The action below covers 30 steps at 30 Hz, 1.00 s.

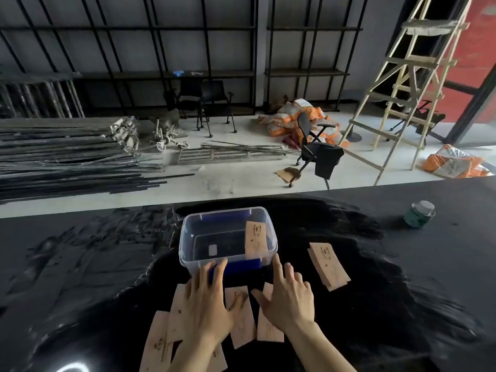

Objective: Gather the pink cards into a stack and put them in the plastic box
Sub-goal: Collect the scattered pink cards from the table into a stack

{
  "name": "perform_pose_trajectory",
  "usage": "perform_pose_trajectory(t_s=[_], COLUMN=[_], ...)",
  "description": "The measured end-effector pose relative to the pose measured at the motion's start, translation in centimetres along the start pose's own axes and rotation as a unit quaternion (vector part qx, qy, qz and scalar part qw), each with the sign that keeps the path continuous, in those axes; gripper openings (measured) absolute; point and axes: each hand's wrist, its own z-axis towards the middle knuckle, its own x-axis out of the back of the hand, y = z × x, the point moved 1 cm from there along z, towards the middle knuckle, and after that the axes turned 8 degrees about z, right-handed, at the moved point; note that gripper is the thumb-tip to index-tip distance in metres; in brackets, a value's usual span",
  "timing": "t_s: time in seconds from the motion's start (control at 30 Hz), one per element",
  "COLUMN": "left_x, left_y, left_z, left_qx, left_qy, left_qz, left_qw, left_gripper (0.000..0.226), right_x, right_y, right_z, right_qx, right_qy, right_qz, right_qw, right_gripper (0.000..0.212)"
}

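A clear plastic box [188, 237] with blue clips stands on the black table, one pink card [255, 240] leaning inside its right end. Several pink cards [241, 320] lie spread flat on the table in front of the box. My left hand [204, 304] rests flat on them with fingers spread, its fingertips near the box's front wall. My right hand [287, 294] hovers or presses open over the cards to the right, index finger pointing toward the box. A small stack of pink cards [328, 265] lies to the right of the box.
A small green jar [419, 214] with a grey lid stands far right on the table. The table's far edge [241, 198] runs behind the box. Beyond it are a floor with metal rods, office chairs, sacks and a wooden ladder.
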Motion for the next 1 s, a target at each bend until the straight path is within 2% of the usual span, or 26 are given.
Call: perform_pose_trajectory(t_s=[0.13,0.27,0.4,0.53,0.67,0.8,0.93,1.0], left_x=[-1.7,-2.8,-3.3,-3.2,-2.9,-2.7,-2.9,-3.2], left_y=[0.7,1.2,1.9,2.3,3.0,3.9,3.6,3.0], left_z=[-0.8,-1.5,-2.1,-1.9,-1.5,-0.9,-0.5,-0.3], left_qx=[0.013,0.026,0.048,0.043,0.061,0.123,0.163,0.172], left_qy=[-0.039,-0.096,-0.108,-0.108,-0.137,-0.158,-0.173,-0.181], left_qz=[-0.024,-0.01,0.021,0.064,0.018,-0.043,-0.132,-0.16], left_qw=[0.999,0.995,0.993,0.991,0.988,0.979,0.962,0.955], left_gripper=[0.074,0.093,0.107,0.091,0.081,0.069,0.063,0.053], right_x=[-1.3,-2.1,-2.7,-2.4,-2.1,-1.6,-0.8,-0.5], right_y=[0.6,0.2,0.1,0.6,1.0,1.6,2.1,2.2], right_z=[-0.5,-1.0,-1.0,-0.9,-0.5,-0.4,0.0,0.3], right_qx=[-0.04,-0.042,-0.088,-0.14,-0.165,-0.187,-0.194,-0.213], right_qy=[-0.032,-0.05,-0.052,-0.053,-0.063,-0.039,-0.034,-0.037], right_qz=[-0.015,-0.035,0.036,0.118,0.163,0.225,0.302,0.372], right_qw=[0.999,0.997,0.994,0.982,0.971,0.955,0.933,0.903], right_gripper=[0.111,0.109,0.105,0.108,0.108,0.079,0.026,0.02])
